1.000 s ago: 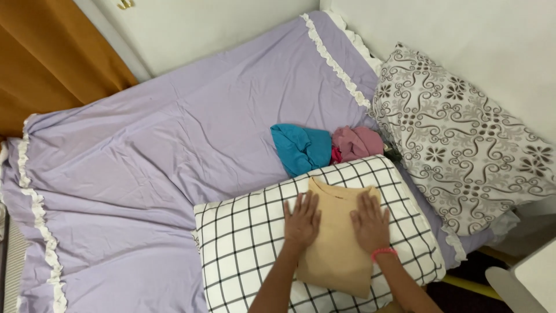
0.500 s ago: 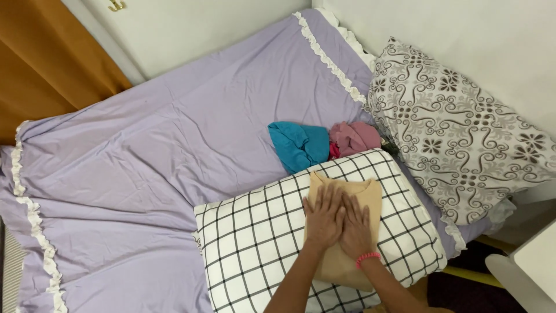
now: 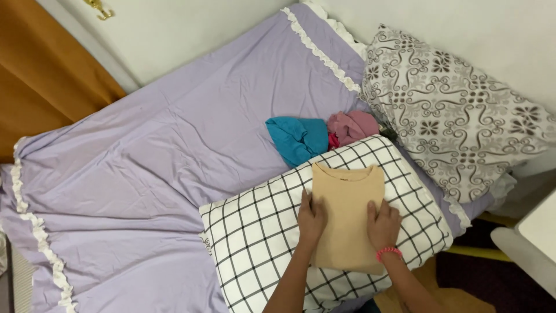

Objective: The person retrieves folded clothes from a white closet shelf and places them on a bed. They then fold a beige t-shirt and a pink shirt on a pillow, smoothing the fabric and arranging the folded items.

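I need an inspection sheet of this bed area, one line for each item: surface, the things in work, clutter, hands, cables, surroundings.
Surface: bed with lilac sheet, wrinkled, white frill along its edges; checked pillow lies on it as the work base.
Things in work: tan shirt, folded into a narrow rectangle, neckline away from the person, flat on the checked pillow.
Clutter: teal garment and pink garment, both crumpled, beside each other just beyond the checked pillow.
Hands: left hand flat on the shirt's left edge; right hand flat on its right edge, red band at the wrist.
Cables: nothing seen.
Surroundings: patterned pillow against the white wall; orange curtain at far left.
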